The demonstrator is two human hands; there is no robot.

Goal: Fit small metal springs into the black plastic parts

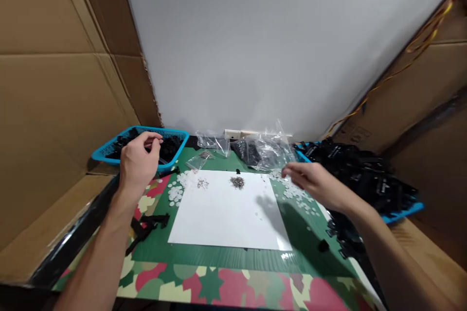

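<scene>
My left hand [140,158] hangs over the blue basket [97,155] on the left. Its fingers are bent, with a small gap to the thumb, and nothing shows between them. Small black plastic parts [170,148] fill that basket. My right hand [310,180] is above the right edge of the white sheet, near the scattered white discs [292,192]. Its thumb and fingertips are pinched together; whatever they hold, if anything, is too small to make out. On the white sheet [226,223] lie a pile of tiny dark metal pieces [237,182] and a smaller, paler pile [203,183].
More white discs [175,194] lie left of the sheet. Clear plastic bags [262,150] stand along the wall. A second blue basket [404,214] heaped with black parts [365,170] is at right. Loose black parts [148,226] lie at left. Cardboard walls [65,82] flank the table.
</scene>
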